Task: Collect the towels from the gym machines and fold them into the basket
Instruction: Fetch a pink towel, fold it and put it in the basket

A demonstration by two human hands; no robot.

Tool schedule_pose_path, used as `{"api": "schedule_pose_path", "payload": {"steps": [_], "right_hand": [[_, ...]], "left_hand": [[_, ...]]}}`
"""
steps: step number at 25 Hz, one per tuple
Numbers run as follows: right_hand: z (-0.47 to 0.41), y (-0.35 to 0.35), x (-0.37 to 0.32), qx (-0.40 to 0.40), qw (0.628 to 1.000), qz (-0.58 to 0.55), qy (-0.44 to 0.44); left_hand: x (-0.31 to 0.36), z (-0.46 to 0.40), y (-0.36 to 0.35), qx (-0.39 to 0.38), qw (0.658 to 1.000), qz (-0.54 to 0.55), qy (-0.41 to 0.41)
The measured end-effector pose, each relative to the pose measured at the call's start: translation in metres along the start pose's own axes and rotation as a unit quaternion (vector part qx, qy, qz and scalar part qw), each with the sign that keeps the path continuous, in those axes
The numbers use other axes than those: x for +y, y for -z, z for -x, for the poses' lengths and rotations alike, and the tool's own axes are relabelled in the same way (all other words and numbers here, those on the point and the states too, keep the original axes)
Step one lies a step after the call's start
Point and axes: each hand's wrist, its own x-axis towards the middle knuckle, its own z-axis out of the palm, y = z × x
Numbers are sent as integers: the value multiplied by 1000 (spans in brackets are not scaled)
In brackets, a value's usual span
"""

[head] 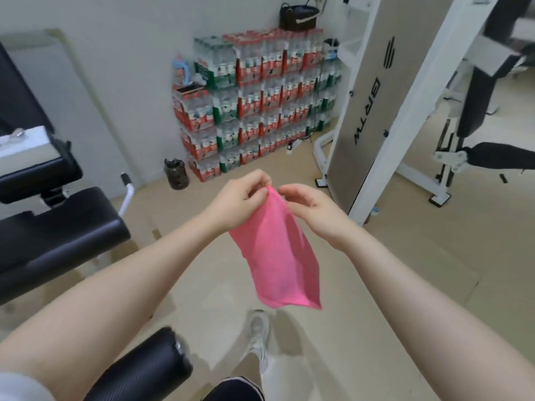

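Note:
A pink towel (278, 256) hangs in the air in front of me, above the beige floor. My left hand (240, 198) pinches its top corner between thumb and fingers. My right hand (309, 208) is just to the right of that corner, fingers loosely curled, with its fingertips close to the cloth; I cannot tell whether they grip it. The towel droops down and to the right, below both wrists. No basket for the towels is in sight.
A black padded gym bench (58, 227) stands at the left, with a black foam roller (144, 369) at the bottom. Stacked packs of water bottles (254, 105) line the far wall, a dark bag (298, 17) on top. A white weight machine (376, 105) stands at the right. A dark jug (176, 173) sits on the floor.

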Motion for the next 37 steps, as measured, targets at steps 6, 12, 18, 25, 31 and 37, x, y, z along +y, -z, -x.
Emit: {"api": "schedule_pose_path", "payload": {"steps": [6, 12, 18, 25, 31, 37], "right_hand": [[-168, 50, -9, -12, 999, 23, 29], [-316, 107, -4, 72, 985, 149, 40], [-478, 178, 35, 244, 968, 61, 24], [-684, 271, 83, 102, 981, 156, -46], [-816, 312, 61, -98, 993, 65, 1], [-949, 306, 40, -179, 983, 18, 45]], "left_hand": [[-38, -169, 18, 4, 996, -30, -84], [-113, -313, 35, -68, 993, -86, -42], [-190, -440, 26, -45, 995, -43, 74], [-247, -637, 27, -18, 976, 135, 169], [-258, -792, 46, -61, 986, 126, 93], [-314, -909, 71, -30, 992, 113, 40]]}}
